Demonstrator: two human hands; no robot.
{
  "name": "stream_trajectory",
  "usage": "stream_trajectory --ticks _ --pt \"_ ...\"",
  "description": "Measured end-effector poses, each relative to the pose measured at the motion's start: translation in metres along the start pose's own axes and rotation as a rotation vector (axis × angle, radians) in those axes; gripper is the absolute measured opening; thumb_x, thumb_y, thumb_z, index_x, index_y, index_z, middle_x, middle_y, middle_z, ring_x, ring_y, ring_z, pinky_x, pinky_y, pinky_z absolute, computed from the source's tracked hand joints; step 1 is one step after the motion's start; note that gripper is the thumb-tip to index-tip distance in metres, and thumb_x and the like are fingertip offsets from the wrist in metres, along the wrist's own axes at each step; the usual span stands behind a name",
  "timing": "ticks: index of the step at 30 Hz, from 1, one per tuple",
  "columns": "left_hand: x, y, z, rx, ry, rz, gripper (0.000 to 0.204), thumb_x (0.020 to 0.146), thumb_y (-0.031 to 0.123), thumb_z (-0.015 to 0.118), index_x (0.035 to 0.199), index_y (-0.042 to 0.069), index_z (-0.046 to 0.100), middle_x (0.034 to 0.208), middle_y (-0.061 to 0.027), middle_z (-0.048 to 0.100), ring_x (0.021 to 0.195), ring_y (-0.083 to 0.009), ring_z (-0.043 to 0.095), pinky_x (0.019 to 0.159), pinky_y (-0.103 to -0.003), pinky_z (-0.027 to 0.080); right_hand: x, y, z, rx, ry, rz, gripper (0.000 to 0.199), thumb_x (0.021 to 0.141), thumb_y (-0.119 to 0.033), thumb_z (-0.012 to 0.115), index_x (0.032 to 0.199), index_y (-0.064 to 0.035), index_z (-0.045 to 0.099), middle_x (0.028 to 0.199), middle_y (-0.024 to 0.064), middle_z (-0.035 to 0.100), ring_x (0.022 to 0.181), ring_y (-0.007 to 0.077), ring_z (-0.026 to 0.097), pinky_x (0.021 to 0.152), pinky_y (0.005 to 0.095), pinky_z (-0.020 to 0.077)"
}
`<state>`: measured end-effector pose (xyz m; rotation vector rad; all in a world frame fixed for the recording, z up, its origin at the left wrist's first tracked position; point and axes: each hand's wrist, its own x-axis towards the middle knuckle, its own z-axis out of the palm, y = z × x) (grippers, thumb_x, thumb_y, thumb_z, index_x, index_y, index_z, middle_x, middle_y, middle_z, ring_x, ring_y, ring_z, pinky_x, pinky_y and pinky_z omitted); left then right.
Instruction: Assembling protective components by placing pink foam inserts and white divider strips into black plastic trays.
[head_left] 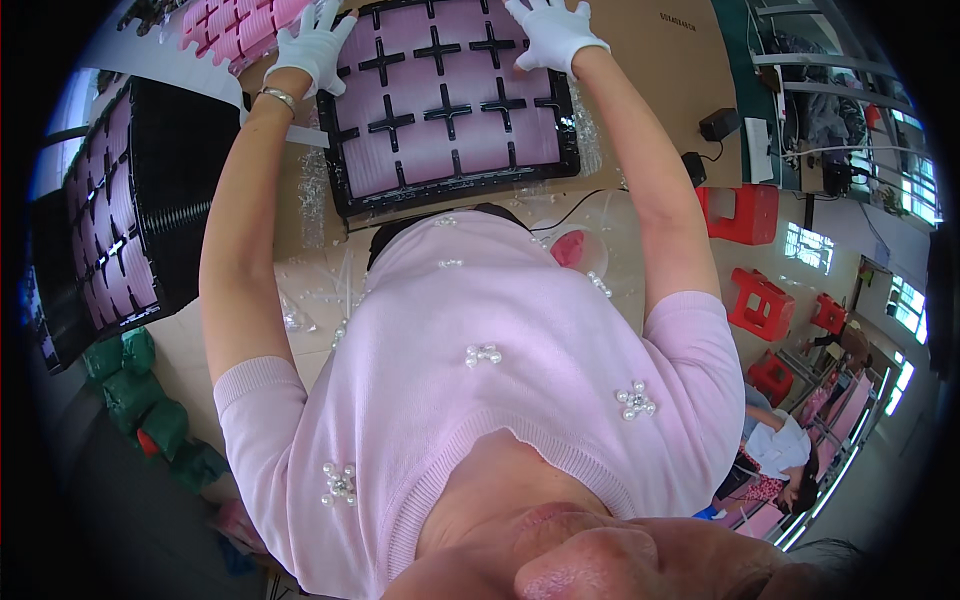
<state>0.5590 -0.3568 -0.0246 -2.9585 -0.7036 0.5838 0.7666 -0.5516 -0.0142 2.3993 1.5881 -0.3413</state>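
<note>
A black-framed panel [372,172] lies in front of me, with lilac ribbed sheeting and rows of raised black crosses. My left hand [312,52], in a white glove, is at its far left edge with the fingers spread. On the far right part of the panel is my right hand [556,36], also gloved in white, its fingers apart. Neither hand appears to hold anything. Clear bubble wrap [313,185] shows along the panel's left side, and more [585,130] sticks out on the right. Brown cardboard [660,90] lies underneath.
Pink ribbed pieces [225,30] lie at the far left. A stack of black-edged panels [180,190] stands to my left above green wrapped bundles [135,400]. A black power adapter [718,124] sits at right. Red stools [762,303] and a seated person [780,440] are further right.
</note>
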Motion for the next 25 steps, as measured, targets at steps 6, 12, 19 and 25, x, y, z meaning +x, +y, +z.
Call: stream_trajectory --ticks 6,12,19,25 --pt "-0.003 0.059 0.034 0.101 -0.044 0.065 0.115 0.060 0.055 0.081 0.151 0.019 0.022 0.160 -0.0094 0.008 0.146 -0.0346 0.006 0.107 -0.067 0.020 -0.025 -0.063 0.047 -0.069 -0.029 -0.080 0.116 0.058 -0.044 0.084 0.152 -0.0182 0.021 0.159 0.0139 0.008 0.146 0.0401 0.006 0.105 0.0687 0.0206" --pt "-0.023 0.097 0.049 -0.028 0.216 0.253 0.076 0.074 0.045 0.072 0.138 0.013 0.044 0.149 -0.0130 0.031 0.139 -0.0325 0.026 0.105 -0.059 0.031 -0.017 -0.047 0.087 -0.068 0.038 -0.078 0.118 0.056 -0.043 0.086 0.151 -0.0199 0.022 0.159 0.0128 0.010 0.146 0.0382 0.009 0.103 0.0695 0.0210" --pt "-0.039 0.136 0.104 -0.221 0.315 0.647 0.034 0.080 0.009 0.055 0.112 0.014 0.064 0.100 -0.0076 0.059 0.089 -0.0280 0.060 0.074 -0.041 0.050 -0.026 -0.052 0.077 -0.130 0.086 -0.131 0.107 0.062 -0.041 0.082 0.150 -0.0204 0.026 0.159 0.0118 0.013 0.145 0.0354 0.013 0.104 0.0670 0.0229" --pt "-0.044 0.147 0.090 -0.027 0.245 0.610 0.038 0.081 0.010 0.053 0.117 0.016 0.064 0.102 -0.0076 0.058 0.092 -0.0279 0.059 0.086 -0.042 0.046 -0.010 0.021 0.178 -0.124 0.805 -0.661 0.102 0.065 -0.037 0.079 0.150 -0.0219 0.027 0.159 0.0097 0.016 0.146 0.0324 0.014 0.104 0.0655 0.0271"
